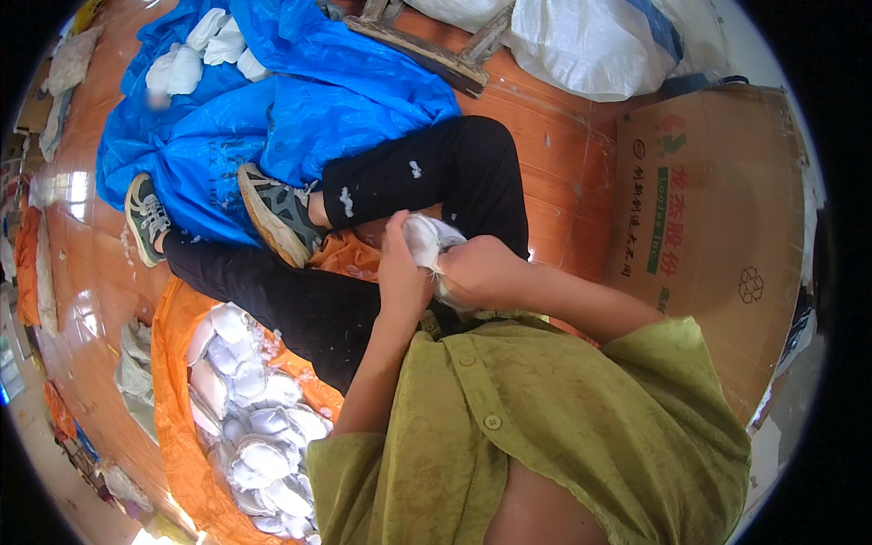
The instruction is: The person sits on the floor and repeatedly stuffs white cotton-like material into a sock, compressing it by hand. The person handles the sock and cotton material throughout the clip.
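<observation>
Both hands' grip (434,263) around white pad (427,238)

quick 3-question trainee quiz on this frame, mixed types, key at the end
1. True or false: both hands grip the white pad.
2. What colour is the bag of white pads at the left? A orange, B green, C black.
3. Fill in: the cardboard box stands to the person's ____.

Key: 1 true: left hand and right hand both hold it. 2 A. 3 right.

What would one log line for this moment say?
left hand: grips white padded piece | right hand: grips same piece | orange sack: holds white pieces, at person's left
</observation>
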Motion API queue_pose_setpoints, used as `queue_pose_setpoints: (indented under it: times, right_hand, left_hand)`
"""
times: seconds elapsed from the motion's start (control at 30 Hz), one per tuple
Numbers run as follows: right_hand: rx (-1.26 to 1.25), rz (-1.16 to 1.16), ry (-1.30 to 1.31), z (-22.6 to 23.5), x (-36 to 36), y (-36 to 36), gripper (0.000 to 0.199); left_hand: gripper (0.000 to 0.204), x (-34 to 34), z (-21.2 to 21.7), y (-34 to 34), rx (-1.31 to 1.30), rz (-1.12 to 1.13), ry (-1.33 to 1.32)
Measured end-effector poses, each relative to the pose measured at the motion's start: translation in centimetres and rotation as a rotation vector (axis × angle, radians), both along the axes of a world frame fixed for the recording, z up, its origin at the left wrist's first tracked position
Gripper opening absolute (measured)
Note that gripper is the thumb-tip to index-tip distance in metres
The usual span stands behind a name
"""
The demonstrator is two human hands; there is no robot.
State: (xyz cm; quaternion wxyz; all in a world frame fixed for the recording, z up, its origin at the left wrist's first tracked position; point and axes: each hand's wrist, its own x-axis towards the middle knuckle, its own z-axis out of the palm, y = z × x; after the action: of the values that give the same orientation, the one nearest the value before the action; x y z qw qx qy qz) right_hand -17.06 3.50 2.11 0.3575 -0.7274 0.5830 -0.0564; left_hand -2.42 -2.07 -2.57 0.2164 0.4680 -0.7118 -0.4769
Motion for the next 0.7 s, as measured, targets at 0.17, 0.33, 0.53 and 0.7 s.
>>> queue_pose_setpoints:
  times: [0.17,0.33,0.53,0.7]
  right_hand:
    - [0.003,-0.086,0.092,-0.9,0.5,0.4,0.020]
    - [-0.094,-0.455,0.009,-1.3,0.4,1.2,0.018]
    - [-0.205,-0.613,0.027,-3.5,-0.4,1.3,0.032]
    - [0.040,-0.621,-0.185,-3.8,-0.5,2.0,0.029]
  left_hand:
    - [0.037,-0.4,-2.4,-0.1,0.106,-0.011,-0.094]
    - [0.030,-0.2,-1.0,0.4,0.039,0.002,-0.197]
    - [0.028,-1.0,1.3,1.9,0.104,-0.082,-0.434]
    - [0.023,-1.1,1.5,2.8,0.029,-0.144,-0.449]
